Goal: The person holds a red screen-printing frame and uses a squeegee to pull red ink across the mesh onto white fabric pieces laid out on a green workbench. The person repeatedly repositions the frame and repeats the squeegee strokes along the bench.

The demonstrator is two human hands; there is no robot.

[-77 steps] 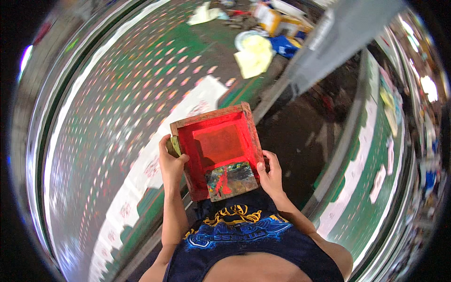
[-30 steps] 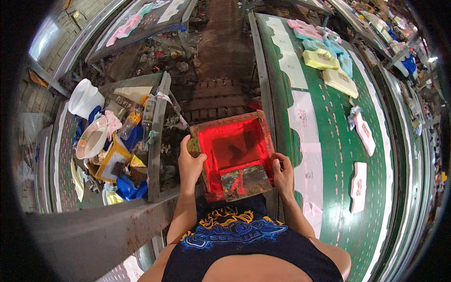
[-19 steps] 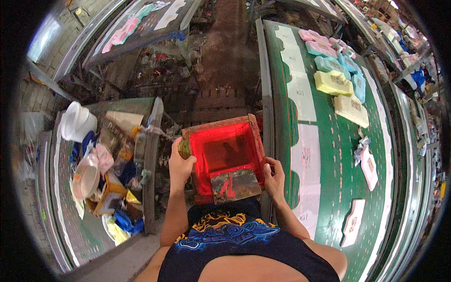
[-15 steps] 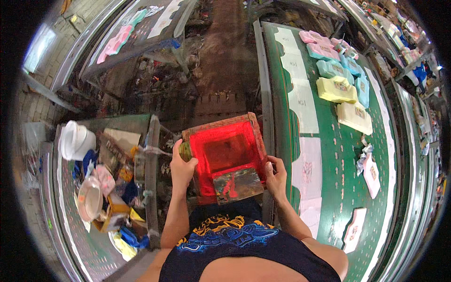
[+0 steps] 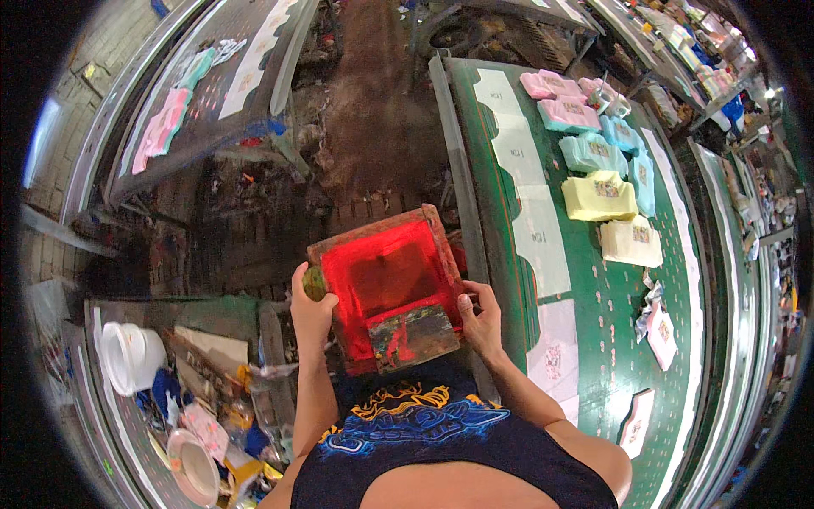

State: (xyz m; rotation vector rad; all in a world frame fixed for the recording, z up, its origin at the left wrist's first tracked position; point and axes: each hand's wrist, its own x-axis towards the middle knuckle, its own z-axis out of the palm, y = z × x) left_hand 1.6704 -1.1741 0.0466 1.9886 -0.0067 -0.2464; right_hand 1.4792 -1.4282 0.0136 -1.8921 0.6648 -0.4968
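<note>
A wooden screen-printing frame (image 5: 433, 242) with a bright red inside is held level in front of my torso. Toward its near end lies a paint-smeared flat board (image 5: 413, 338), streaked red, dark and grey. My left hand (image 5: 312, 310) grips the frame's left side, its thumb over the edge. Beside those fingers shows a rounded greenish thing (image 5: 315, 283) that I cannot identify. On the opposite side my right hand (image 5: 482, 320) is closed on the frame's edge, thumb on top. The undersides of the frame and the other fingertips are hidden.
To the right runs a long green table (image 5: 593, 339) with pale cut pieces (image 5: 543, 246) along its near side and folded stacks, including a yellow stack (image 5: 600, 197). At left, a cluttered table carries white tubs (image 5: 127, 356) and a pale basin (image 5: 193, 465). A dark aisle (image 5: 373, 127) lies ahead.
The tables have shifted in view: the left clutter sits lower and the green table's stacks lower too. Both hands keep hold of the frame, which appears slightly further left.
</note>
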